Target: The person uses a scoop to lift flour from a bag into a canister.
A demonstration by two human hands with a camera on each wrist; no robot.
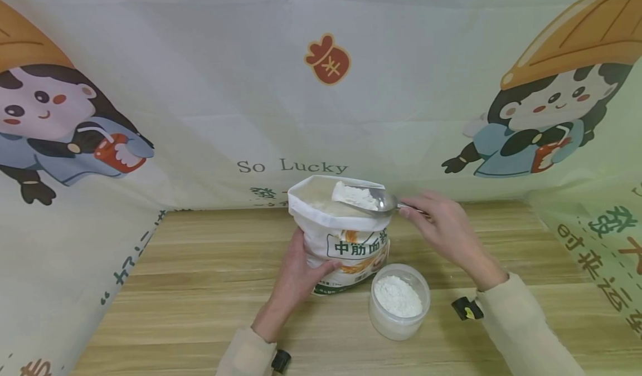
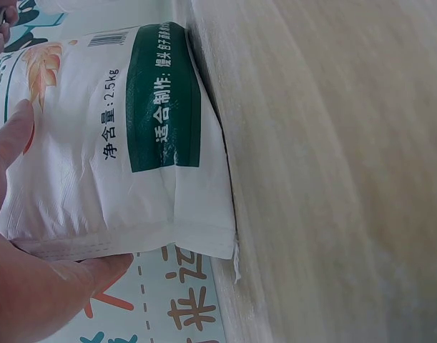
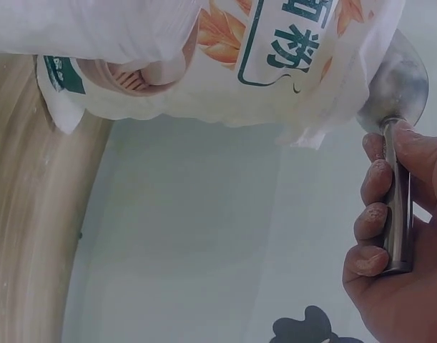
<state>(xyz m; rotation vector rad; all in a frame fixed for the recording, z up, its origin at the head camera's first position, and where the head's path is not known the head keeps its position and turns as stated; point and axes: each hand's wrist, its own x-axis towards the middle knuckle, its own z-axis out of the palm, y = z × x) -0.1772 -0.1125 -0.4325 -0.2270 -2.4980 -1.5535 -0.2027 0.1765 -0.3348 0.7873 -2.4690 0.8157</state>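
Observation:
A white flour bag [image 1: 321,245] with green print stands upright on the table, its rolled top edge wide open. My left hand [image 1: 296,270] grips its left side, the thumb pressed on the front in the left wrist view and the other fingers partly hidden round the side. Over the bag's mouth is a metal scoop [image 1: 385,202] heaped with white flour [image 1: 358,196]. My right hand [image 3: 418,207] wraps its fingers round the handle, with flour dust on the fingertips. Just right of the bag's base, a clear round tub [image 1: 395,330] holds flour [image 1: 398,296].
The wood-grain table [image 1: 200,287] is enclosed by a printed cloth backdrop [image 1: 225,86] at the back and both sides. The tub stands close in front of the bag, below the right forearm. Cream sleeves [image 1: 521,323] cover both forearms.

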